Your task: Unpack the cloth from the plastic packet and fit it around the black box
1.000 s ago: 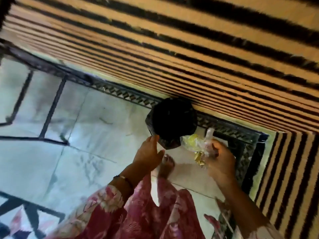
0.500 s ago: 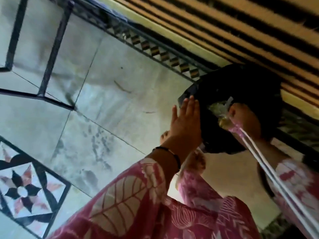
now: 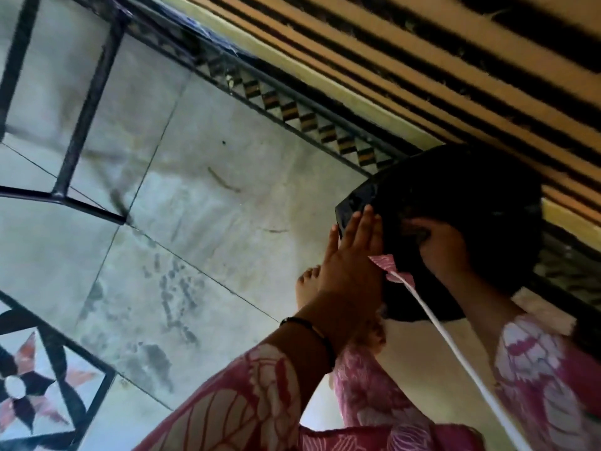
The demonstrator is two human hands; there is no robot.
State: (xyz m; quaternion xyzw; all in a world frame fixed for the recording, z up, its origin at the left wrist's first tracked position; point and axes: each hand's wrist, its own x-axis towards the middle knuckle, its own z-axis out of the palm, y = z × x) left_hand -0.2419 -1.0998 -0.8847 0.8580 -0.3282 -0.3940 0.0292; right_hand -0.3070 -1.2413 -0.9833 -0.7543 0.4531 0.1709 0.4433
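Note:
The black box is at the right, at the edge of the striped mat, its inside dark. My left hand lies flat against the box's left wall with straight fingers and holds nothing. My right hand reaches into the box from the right, fingers curled around a dim, crumpled bit of the plastic packet. Most of the packet is hidden in the shadow. No cloth shows outside the packet.
A striped orange-and-black mat with a patterned border fills the upper right. Black metal frame legs stand on the grey tiled floor at the upper left. My bare foot is just below the box. A white cord hangs across my right arm.
The view has closed in on the box. My right hand has sunk into the box with the packet, whose yellow part no longer shows. My left hand stays flat on the box's side.

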